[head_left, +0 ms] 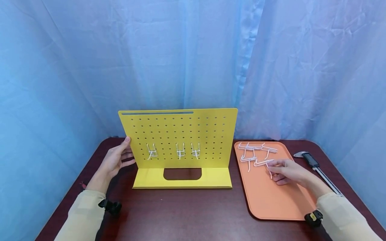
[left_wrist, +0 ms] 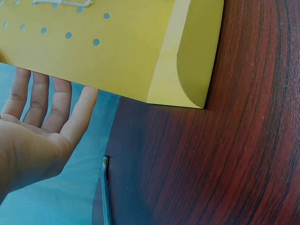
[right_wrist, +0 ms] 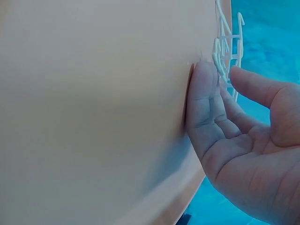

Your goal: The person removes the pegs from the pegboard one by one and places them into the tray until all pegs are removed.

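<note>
A yellow pegboard stand (head_left: 208, 140) stands upright on the table, with three white double-pronged pegboard hooks (head_left: 180, 153) in its lower rows. My left hand (head_left: 116, 157) holds its left edge, thumb at the front and fingers reaching behind. In the left wrist view, the fingertips (left_wrist: 61, 101) disappear behind the board's edge. More white hooks (head_left: 253, 147) lie at the far end of an orange tray (head_left: 265, 201) on the right. Over the tray, my right hand (head_left: 286, 172) pinches the nearest white hook (head_left: 260, 163) at its right end; the other fingers reach down to the tray surface.
A digital caliper (head_left: 315, 165) lies on the dark wood table (head_left: 181, 214) just right of the tray. Pale blue curtains (head_left: 169, 57) hang close around the back and sides. A small red object (head_left: 82, 184) lies by the left forearm.
</note>
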`<state>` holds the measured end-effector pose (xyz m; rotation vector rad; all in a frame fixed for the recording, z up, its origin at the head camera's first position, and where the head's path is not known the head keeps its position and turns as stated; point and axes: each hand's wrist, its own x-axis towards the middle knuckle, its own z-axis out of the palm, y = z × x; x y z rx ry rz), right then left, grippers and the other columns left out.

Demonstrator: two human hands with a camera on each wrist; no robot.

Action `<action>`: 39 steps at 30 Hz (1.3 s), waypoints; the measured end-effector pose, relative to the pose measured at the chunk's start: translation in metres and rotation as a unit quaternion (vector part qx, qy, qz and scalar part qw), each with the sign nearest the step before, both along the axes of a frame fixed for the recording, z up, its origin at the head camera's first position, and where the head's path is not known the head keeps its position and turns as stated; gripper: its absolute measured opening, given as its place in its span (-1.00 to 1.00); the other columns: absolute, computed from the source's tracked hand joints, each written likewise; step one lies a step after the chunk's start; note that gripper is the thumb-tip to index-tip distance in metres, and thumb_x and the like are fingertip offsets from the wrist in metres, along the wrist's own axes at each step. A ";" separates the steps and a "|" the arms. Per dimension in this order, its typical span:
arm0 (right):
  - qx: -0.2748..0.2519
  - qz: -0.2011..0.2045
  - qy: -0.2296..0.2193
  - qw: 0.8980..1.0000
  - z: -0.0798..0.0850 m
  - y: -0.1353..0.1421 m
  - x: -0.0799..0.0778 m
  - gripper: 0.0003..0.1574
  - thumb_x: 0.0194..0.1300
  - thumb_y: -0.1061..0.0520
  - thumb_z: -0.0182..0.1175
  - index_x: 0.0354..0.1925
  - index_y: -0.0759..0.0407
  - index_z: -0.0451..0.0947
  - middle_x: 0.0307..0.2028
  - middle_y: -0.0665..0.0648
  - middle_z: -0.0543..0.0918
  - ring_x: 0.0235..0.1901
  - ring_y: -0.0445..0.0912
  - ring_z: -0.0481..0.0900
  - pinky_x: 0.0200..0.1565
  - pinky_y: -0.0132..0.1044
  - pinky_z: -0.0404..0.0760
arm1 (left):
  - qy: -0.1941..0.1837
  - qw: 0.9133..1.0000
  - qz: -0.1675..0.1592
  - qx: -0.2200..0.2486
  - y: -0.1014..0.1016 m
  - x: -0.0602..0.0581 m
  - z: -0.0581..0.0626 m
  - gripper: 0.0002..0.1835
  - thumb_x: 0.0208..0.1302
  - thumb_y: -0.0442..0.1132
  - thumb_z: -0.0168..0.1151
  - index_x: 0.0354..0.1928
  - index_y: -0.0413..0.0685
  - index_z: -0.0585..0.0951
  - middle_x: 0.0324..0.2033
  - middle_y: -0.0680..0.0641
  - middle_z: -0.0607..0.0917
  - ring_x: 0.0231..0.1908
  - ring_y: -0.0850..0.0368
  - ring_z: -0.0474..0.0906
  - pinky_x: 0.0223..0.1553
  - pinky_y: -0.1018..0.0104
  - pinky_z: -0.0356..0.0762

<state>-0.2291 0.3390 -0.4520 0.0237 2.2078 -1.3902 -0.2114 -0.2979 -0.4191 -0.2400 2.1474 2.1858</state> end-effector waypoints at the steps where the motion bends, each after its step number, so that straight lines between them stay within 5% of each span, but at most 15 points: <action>1: -0.001 -0.002 0.000 1.000 0.000 0.000 0.000 -0.35 0.56 0.05 0.12 0.34 0.49 0.27 -0.28 0.11 0.64 -0.37 -0.11 0.65 -0.27 -0.17 0.74 | 0.001 1.000 0.000 0.000 0.000 0.000 0.000 -0.51 0.37 0.30 0.20 0.05 0.11 0.65 -0.14 0.06 0.72 -0.09 0.14 0.69 0.00 0.05 0.67; 15: -0.009 0.005 -0.005 1.000 0.005 0.004 0.006 -0.40 0.57 0.01 0.12 0.25 0.49 0.36 -0.19 0.15 0.64 -0.31 -0.05 0.65 -0.22 -0.13 0.75 | 0.000 1.000 0.002 -0.026 0.002 0.000 -0.001 -0.37 0.35 0.35 0.17 0.24 0.10 0.57 -0.07 0.01 0.67 -0.06 0.10 0.67 0.02 0.03 0.66; 23: -0.042 0.057 0.044 0.996 0.035 -0.004 0.008 -0.29 0.57 -0.02 0.12 0.34 0.53 0.29 0.01 0.32 0.62 -0.06 0.14 0.68 -0.06 -0.08 0.72 | 0.001 1.000 0.001 -0.027 0.001 0.000 -0.002 -0.39 0.36 0.34 0.16 0.22 0.09 0.58 -0.08 0.03 0.69 -0.06 0.10 0.67 0.01 0.03 0.67; 30: -0.130 0.088 0.063 0.985 0.060 -0.040 0.011 -0.34 0.59 0.02 0.09 0.45 0.34 0.24 0.19 0.35 0.58 0.12 0.19 0.62 0.09 0.04 0.64 | 0.001 1.000 0.003 -0.023 0.000 -0.001 -0.002 -0.41 0.35 0.34 0.17 0.20 0.11 0.59 -0.09 0.04 0.70 -0.08 0.11 0.68 0.01 0.03 0.66; 39: -0.209 0.086 0.051 0.973 0.072 -0.106 0.017 -0.22 0.56 0.01 0.13 0.50 0.37 0.12 0.35 0.38 0.43 0.25 0.25 0.51 0.14 0.00 0.61 | 0.002 1.000 0.001 -0.023 0.001 -0.001 -0.001 -0.41 0.35 0.34 0.18 0.21 0.12 0.60 -0.09 0.04 0.70 -0.08 0.11 0.68 -0.02 0.07 0.68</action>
